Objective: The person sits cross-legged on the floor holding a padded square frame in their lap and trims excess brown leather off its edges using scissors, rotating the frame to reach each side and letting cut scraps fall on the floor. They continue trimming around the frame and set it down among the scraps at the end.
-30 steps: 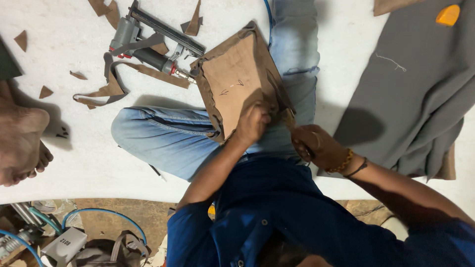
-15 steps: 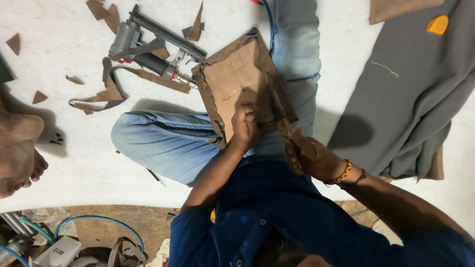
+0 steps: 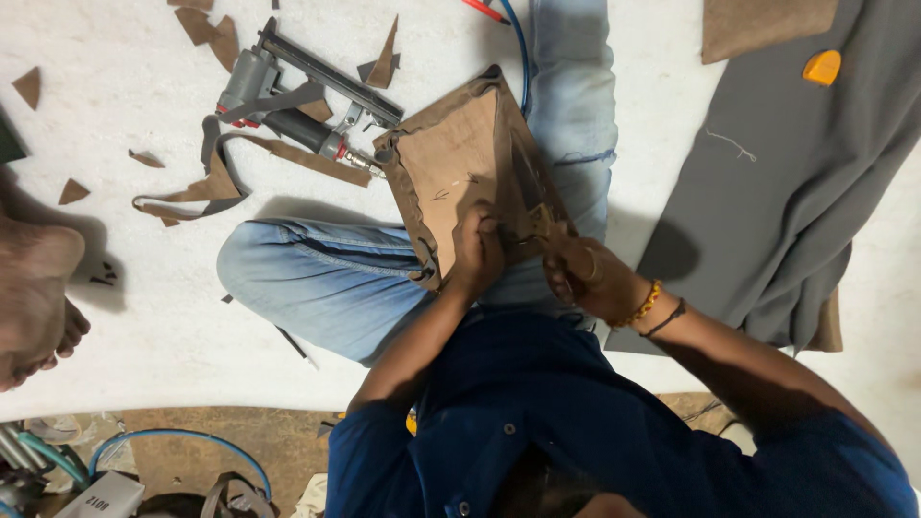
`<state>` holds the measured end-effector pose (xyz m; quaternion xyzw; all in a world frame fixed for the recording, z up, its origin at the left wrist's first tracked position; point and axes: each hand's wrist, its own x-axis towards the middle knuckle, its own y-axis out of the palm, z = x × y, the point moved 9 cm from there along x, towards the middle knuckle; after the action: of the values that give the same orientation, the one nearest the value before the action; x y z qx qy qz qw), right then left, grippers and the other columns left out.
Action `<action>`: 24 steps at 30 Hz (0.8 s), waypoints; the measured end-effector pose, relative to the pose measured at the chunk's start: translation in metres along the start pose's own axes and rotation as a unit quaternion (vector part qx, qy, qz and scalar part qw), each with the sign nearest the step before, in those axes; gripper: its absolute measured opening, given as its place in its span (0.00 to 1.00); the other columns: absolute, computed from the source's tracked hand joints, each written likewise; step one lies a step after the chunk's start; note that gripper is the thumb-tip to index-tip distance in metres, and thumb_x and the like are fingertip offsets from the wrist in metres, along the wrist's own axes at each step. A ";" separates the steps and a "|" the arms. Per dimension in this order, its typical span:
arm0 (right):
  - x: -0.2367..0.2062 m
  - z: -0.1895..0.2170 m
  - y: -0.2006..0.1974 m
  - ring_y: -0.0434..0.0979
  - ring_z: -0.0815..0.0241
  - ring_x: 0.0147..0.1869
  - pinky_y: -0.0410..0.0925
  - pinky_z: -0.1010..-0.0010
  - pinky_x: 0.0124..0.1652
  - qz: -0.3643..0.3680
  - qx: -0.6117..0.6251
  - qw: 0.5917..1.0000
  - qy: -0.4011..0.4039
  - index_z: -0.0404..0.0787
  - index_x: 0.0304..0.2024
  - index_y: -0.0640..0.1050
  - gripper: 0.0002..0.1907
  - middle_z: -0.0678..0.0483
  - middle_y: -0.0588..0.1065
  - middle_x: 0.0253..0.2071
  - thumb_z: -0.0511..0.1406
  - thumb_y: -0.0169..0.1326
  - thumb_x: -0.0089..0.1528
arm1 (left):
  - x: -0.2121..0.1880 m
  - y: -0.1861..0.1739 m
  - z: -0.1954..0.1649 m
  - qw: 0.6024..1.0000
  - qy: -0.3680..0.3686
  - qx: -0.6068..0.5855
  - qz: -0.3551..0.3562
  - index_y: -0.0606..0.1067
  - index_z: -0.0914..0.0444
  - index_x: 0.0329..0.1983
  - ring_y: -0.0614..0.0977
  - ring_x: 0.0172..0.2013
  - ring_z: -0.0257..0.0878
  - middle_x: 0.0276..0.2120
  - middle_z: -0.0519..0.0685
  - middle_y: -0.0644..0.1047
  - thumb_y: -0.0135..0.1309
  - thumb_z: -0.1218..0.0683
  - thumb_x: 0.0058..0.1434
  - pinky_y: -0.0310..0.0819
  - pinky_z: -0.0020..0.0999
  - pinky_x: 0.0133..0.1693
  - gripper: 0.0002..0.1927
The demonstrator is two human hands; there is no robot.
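Note:
A brown fabric-covered panel (image 3: 460, 163) rests on my jeans-clad lap, its raw fabric edges folded over the sides. My left hand (image 3: 475, 254) pinches the fabric at the panel's near edge. Just to its right, my right hand (image 3: 580, 278), with bracelets on the wrist, is closed around a small thin tool (image 3: 539, 223) whose tip touches the same edge. I cannot tell what kind of tool it is. The two hands are almost touching.
A pneumatic staple gun (image 3: 288, 96) lies on the white floor beyond my left knee, among brown fabric scraps (image 3: 216, 182). A blue air hose (image 3: 523, 58) runs past the panel. Grey cloth (image 3: 787, 173) with an orange chalk piece (image 3: 822, 67) lies to the right. Another person's bare foot (image 3: 34, 288) is at the left.
My right hand has moved left, closer to my left hand at the panel's near edge. My left hand has shifted slightly along that edge.

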<state>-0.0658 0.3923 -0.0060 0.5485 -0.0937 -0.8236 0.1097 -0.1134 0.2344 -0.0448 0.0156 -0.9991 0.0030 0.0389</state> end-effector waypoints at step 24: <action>0.022 0.014 0.009 0.68 0.66 0.24 0.64 0.75 0.27 0.055 0.053 0.997 -0.010 0.47 0.25 0.70 0.33 0.60 0.67 0.20 0.67 0.53 0.54 | -0.011 -0.006 0.040 0.996 -0.020 0.005 -0.084 0.71 0.66 0.44 0.77 0.37 0.41 0.36 0.53 0.76 0.39 0.50 0.78 0.72 0.34 0.44 0.16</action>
<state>-0.0864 0.3785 -0.0173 0.5392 -0.1685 -0.8157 0.1247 -0.1057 0.2280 -0.0851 0.1001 -0.9948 0.0046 0.0189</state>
